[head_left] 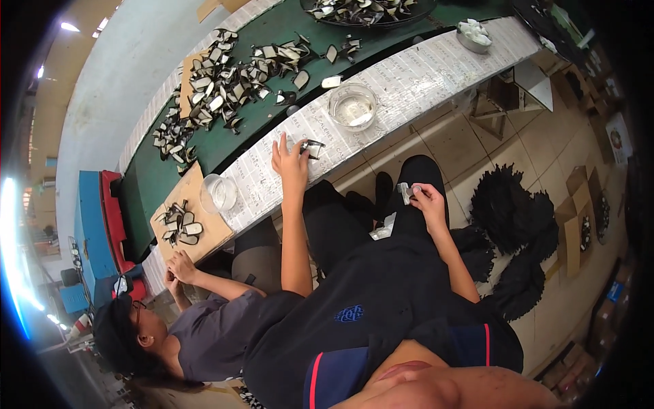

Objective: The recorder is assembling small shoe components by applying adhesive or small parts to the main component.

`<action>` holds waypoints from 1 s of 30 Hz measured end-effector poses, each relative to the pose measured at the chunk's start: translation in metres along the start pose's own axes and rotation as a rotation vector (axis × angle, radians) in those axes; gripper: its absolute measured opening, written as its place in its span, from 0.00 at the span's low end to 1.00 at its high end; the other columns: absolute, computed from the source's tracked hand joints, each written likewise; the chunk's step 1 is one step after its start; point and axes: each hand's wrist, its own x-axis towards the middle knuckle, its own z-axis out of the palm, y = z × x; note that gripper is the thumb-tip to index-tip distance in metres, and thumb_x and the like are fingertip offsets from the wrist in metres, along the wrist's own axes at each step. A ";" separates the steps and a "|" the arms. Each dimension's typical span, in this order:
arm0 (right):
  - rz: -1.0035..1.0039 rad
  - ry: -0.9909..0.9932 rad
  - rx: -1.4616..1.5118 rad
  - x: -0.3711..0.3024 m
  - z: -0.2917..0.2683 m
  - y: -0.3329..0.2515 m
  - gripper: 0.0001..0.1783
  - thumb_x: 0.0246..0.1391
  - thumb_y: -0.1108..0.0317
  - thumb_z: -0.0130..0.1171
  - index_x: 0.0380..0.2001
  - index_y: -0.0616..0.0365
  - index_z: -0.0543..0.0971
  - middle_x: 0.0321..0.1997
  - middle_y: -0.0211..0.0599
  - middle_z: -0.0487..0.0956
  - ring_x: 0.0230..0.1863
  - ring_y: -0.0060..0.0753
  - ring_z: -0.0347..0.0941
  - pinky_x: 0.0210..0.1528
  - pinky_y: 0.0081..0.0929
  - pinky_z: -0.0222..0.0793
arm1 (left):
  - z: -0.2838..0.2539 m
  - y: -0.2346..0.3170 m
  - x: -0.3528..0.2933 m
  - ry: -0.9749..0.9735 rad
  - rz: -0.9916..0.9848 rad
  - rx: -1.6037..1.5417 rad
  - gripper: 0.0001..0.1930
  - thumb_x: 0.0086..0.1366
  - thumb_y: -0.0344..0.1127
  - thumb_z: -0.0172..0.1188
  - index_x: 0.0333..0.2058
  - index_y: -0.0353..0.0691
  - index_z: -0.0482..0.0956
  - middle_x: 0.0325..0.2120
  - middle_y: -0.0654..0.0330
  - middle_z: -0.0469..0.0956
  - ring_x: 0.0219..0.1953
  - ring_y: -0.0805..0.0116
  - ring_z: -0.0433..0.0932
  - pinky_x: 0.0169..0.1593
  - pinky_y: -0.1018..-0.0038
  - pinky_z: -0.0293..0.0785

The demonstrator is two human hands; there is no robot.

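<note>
My left hand [291, 163] rests on the narrow paper-covered ledge [395, 85]. Its thumb side pinches the end of a small black piece with a pale face, like a tiny mirror [313, 148]; other fingers stretch upward. Over my right thigh, my right hand [428, 199] grips a small whitish-grey piece [406, 193] between thumb and fingers; its exact kind is unclear. A crumpled pale scrap [383, 228] lies by my thigh. Beyond the left hand stands a round clear dish [353, 107] with a white piece in it.
Many black mirror pieces [218, 88] heap on the green belt [153, 198]. A co-worker [218, 327] sits at left beside a cardboard sheet [204, 238] and clear cup [218, 193]. A tin [474, 36] stands far right. Black fringed material [514, 211] and boxes [579, 211] lie right.
</note>
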 end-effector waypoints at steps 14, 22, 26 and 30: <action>-0.221 -0.238 -0.083 -0.029 0.079 -0.095 0.12 0.59 0.75 0.60 0.46 0.67 0.77 0.43 0.33 0.77 0.41 0.21 0.76 0.42 0.19 0.76 | -0.041 0.072 -0.075 -0.174 -0.652 -1.344 0.15 0.62 0.22 0.62 0.48 0.29 0.75 0.33 0.60 0.76 0.29 0.71 0.81 0.36 0.79 0.79; -1.029 -0.280 -0.804 -0.060 0.102 -0.128 0.17 0.47 0.76 0.69 0.42 0.63 0.79 0.46 0.43 0.76 0.40 0.42 0.78 0.39 0.29 0.78 | -0.044 0.092 -0.106 -0.343 -0.844 -1.623 0.12 0.65 0.28 0.63 0.46 0.33 0.77 0.40 0.59 0.80 0.38 0.73 0.80 0.46 0.72 0.81; -1.147 -0.329 -0.900 -0.067 0.105 -0.127 0.18 0.45 0.78 0.70 0.42 0.63 0.79 0.47 0.44 0.77 0.41 0.42 0.79 0.39 0.30 0.79 | -0.051 0.109 -0.105 -0.377 -0.867 -1.723 0.10 0.66 0.29 0.61 0.45 0.33 0.76 0.40 0.59 0.81 0.40 0.72 0.81 0.47 0.72 0.82; -1.185 -0.362 -0.934 -0.067 0.104 -0.122 0.19 0.45 0.78 0.70 0.42 0.63 0.79 0.47 0.45 0.77 0.41 0.43 0.79 0.38 0.31 0.79 | -0.056 0.116 -0.105 -0.420 -0.886 -1.753 0.10 0.67 0.28 0.60 0.45 0.33 0.75 0.40 0.58 0.81 0.40 0.71 0.81 0.47 0.73 0.82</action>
